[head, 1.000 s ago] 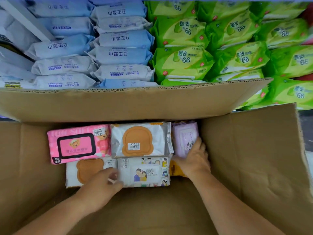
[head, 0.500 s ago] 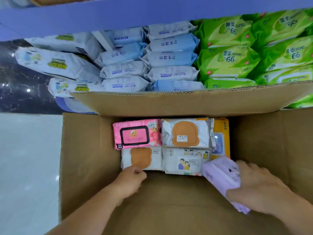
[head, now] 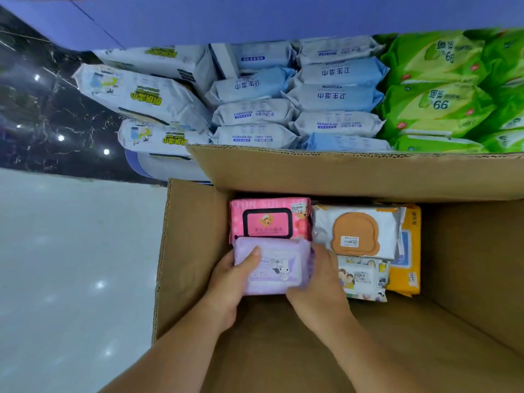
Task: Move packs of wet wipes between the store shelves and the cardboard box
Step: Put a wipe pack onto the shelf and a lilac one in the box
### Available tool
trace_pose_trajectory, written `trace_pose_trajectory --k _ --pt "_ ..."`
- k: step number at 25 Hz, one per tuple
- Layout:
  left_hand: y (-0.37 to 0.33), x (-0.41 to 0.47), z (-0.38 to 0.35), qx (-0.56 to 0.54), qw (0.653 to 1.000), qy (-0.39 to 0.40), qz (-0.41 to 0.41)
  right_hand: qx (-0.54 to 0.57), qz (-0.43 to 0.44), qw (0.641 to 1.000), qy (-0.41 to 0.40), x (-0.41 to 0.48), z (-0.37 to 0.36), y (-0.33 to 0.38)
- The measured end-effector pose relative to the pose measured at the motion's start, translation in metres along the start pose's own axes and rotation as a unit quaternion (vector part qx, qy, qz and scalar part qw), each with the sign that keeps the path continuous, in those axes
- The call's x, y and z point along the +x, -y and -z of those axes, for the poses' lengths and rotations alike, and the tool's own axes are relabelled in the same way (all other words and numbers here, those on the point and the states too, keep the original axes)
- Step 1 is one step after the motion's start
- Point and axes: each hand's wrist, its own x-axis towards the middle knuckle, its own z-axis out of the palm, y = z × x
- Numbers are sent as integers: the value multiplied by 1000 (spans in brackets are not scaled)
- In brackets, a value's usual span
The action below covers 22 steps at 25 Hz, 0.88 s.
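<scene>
The left hand (head: 229, 282) and right hand (head: 317, 285) are gripping the purple pack (head: 275, 268) by its ends, long axis crosswise, just at the pink pack's (head: 269, 219) near edge.

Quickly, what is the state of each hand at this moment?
Left hand: holding the left end of the purple wet wipes pack, thumb on top.
Right hand: holding the right end of the same pack.

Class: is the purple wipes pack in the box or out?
Inside: left hand and right hand hold the purple wet-wipes pack between walls of the brown cardboard box.
</scene>
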Motion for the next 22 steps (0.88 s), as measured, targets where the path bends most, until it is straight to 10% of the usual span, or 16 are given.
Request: trace_pose_trajectory --k 6,22 --pt "46 23 5 178 975 -79 -111 79 -243 965 54 -22 -28 12" --pt "-25 -24 -27 383 917 -107 4 169 -195 961 104 -65 59 43"
